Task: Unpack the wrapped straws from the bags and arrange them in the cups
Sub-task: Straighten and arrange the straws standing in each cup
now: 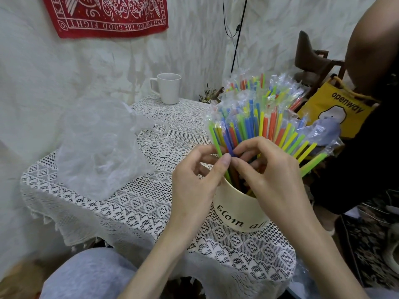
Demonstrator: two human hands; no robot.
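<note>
Seen from the cream cup at the near right of the lace-covered table, the crumpled clear bag slumps well to its left, with no straws visible in it. Beyond the cup and to its left, near the far edge of the table, a white mug stands upright; I cannot see into it.

Just above the cup's rim on its left side, my left hand curls in, thumb and forefinger pinching a blue straw low on its length. Meeting it from the right side of the cup, my right hand pinches the same straw, fingertips almost touching those of the left. Both hands are equally near, straight over the cup's mouth.

The wrapped straws stand packed in the cup and fan up and away from my hands, leaning toward the far right, their crinkled wrapper ends uppermost. The blue straw runs the same way, bottom end down in the cup beneath my fingers, so the next adjustment looks likely to run along that upright axis.

Right of the cup, off the table, a yellow bag hangs behind the fanned tips.
</note>
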